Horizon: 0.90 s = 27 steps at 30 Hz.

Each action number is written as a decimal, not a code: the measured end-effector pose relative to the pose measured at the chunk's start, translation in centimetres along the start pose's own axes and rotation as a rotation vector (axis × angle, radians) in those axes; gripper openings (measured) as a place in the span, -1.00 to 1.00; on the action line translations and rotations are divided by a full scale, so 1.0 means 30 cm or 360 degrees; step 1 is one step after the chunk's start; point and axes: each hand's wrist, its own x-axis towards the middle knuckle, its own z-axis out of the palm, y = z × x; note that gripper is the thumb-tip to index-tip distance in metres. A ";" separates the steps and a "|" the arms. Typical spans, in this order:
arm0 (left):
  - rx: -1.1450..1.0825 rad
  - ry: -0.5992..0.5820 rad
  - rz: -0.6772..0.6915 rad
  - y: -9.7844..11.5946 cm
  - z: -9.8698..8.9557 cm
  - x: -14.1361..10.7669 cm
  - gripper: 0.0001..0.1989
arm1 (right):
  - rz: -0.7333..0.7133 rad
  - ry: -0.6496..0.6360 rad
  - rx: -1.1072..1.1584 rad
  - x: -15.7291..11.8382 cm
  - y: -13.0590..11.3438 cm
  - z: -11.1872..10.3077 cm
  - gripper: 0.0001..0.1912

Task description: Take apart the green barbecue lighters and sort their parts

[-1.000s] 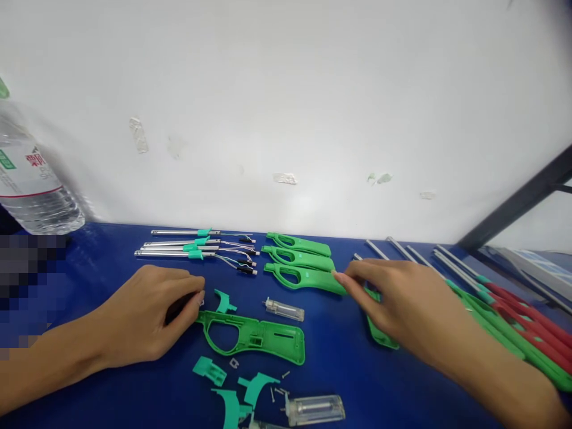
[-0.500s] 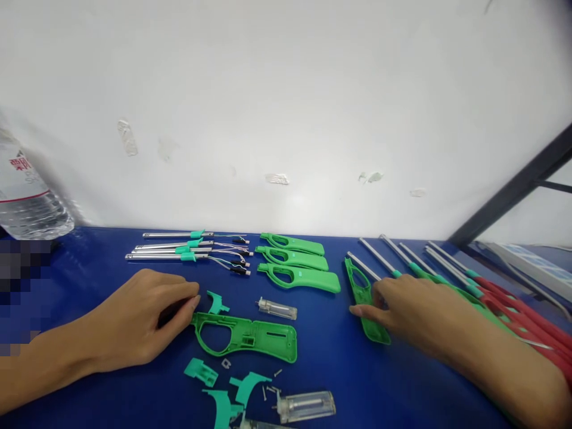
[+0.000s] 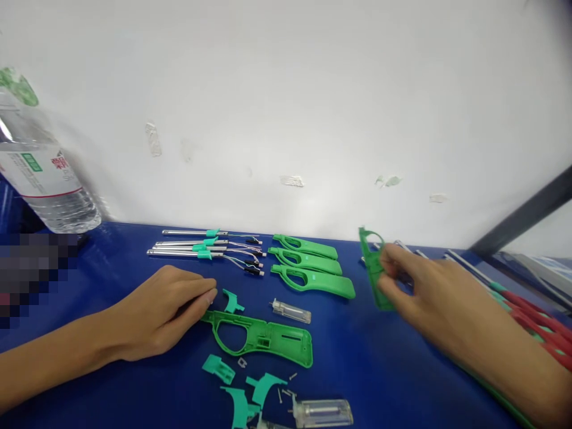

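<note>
My left hand (image 3: 163,316) is closed, its thumb and fingers pinching the narrow end of a green lighter handle half (image 3: 286,342) that lies on the blue table with its hollow side up. Held up by my right hand (image 3: 429,292) is another green handle half (image 3: 372,265), gripped between thumb and curled fingers and standing nearly upright. A teal trigger (image 3: 232,302) and a clear fuel tank (image 3: 291,312) lie just behind the left-hand piece. In front of it are more teal triggers (image 3: 266,388), a teal block-shaped part (image 3: 218,369), several screws (image 3: 286,393) and a larger clear tank (image 3: 324,413).
Metal lighter tubes with wires (image 3: 187,253) lie at the back left. Three green handle halves (image 3: 313,283) are stacked in a row at centre back. Red lighters (image 3: 531,316) lie at right, partly behind my forearm. A water bottle (image 3: 58,190) stands at far left by the wall.
My right hand has lifted the green handle half off the table and tilted it more upright. My left hand stays at the other half. The view has shifted slightly left.
</note>
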 end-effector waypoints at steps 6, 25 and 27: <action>-0.0018 0.0166 -0.0017 0.017 -0.007 -0.013 -0.72 | -0.0586 0.0119 0.0581 -0.020 -0.141 -0.048 -0.74; 0.0188 0.0248 0.0323 0.003 0.016 -0.032 -0.63 | -0.0887 0.0115 0.0563 -0.090 -0.229 0.051 -0.59; 0.0176 0.0252 0.0353 0.008 0.015 -0.024 -0.63 | -0.0815 -0.0042 0.0624 -0.093 -0.225 0.059 -0.65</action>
